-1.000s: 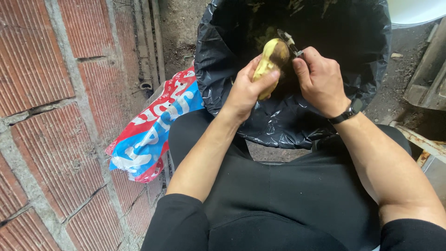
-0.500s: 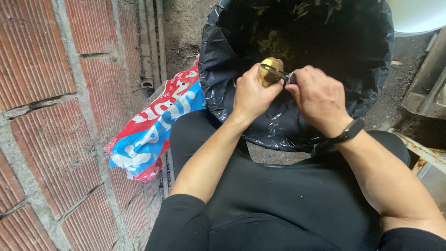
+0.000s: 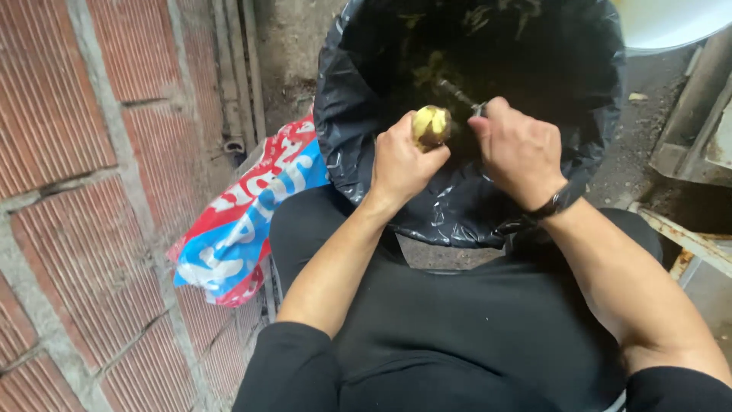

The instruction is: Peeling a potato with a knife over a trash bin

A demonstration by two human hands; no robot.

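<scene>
Brickwork (image 3: 69, 191) fills the left edge of the view, red blocks with grey mortar lines, and a few thin vertical pipes or strips (image 3: 236, 69) run down beside it. Just to the right, on the ground against the wall, lies a plastic bag (image 3: 244, 214) printed in red, blue and white — crumpled and slumped on its side. Next comes the person's black-clad lap (image 3: 473, 336), the knees spread on either side of a bin lined with a black plastic bag (image 3: 366, 160), whose glossy rim folds outward and whose dark inside holds yellowish-green scraps.

Over the bin's opening, the left hand (image 3: 400, 164) is clenched around a potato (image 3: 431, 124), partly peeled, its pale yellow flesh showing above the fingers with some brown skin left. Close beside it on the right, the right hand (image 3: 518, 149) grips a peeler (image 3: 461, 95) — only a dark, thin part of the tool shows past the knuckles, pointing up and left above the potato. A dark band (image 3: 560, 202) circles the right wrist. Further right, a pale rounded container edge (image 3: 671, 23) sits at the top corner, and rusty metal framing (image 3: 686, 236) crosses the dirty floor.
</scene>
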